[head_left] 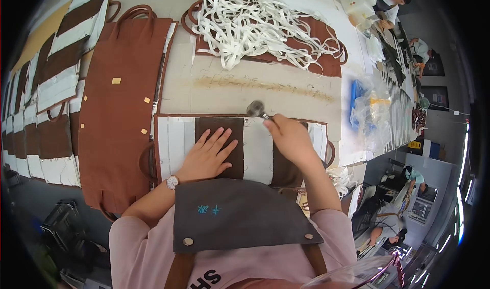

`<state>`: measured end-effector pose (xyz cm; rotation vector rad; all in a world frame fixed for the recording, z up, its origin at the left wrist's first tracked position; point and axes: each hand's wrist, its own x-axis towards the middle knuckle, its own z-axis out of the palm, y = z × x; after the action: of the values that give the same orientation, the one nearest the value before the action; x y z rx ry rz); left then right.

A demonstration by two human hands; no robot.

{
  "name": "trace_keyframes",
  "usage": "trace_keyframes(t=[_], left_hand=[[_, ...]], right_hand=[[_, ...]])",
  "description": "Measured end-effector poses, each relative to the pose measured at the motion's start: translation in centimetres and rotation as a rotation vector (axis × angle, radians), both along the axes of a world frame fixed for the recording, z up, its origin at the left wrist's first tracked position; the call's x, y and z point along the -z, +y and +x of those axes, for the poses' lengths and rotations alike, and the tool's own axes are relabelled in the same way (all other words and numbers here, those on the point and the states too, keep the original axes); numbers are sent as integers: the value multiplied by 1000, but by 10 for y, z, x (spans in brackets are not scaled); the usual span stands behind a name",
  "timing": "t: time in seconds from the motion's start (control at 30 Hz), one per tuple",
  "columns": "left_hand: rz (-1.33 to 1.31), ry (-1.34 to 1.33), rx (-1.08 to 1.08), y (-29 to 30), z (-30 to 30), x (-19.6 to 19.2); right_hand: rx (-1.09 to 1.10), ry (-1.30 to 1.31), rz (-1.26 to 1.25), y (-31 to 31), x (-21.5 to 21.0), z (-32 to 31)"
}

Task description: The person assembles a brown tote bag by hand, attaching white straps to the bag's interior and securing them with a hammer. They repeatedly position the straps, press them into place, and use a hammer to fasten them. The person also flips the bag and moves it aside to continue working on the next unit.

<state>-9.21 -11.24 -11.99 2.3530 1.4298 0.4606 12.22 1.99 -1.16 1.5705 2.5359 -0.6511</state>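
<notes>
A bag panel (258,151) with white and dark brown bands and reddish-brown edging lies flat before me. My left hand (210,153) rests on its left dark band, fingers spread and palm down. In my right hand (288,140) is a hammer (255,109) with a round, shiny metal head, slightly blurred. The head is over the panel's far edge; whether it touches cannot be made out. My fingers hide most of the handle. Brown loop handles (148,161) stick out at the panel's sides.
Left of the panel lies a long reddish-brown bag piece (122,105) with small tan patches, beside rows of striped panels (56,85). A heap of white strips (250,26) covers another brown piece at the back. Clear plastic bags (372,107) lie right; other people work beyond.
</notes>
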Motion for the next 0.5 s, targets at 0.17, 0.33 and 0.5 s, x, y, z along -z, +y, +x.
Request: trace_keyframes(t=[0.17,0.33,0.5], left_hand=[[-6,-33,35,-1,-2,-1],[-99,31,-66,-17,-29,-15],[11,0,-315,-35,-77,-37]], right_hand=[[78,-54,100,-18,27,-10],[-3,-10,-67,-24,23,-1],[164,182,-96,-28,-6,-24]])
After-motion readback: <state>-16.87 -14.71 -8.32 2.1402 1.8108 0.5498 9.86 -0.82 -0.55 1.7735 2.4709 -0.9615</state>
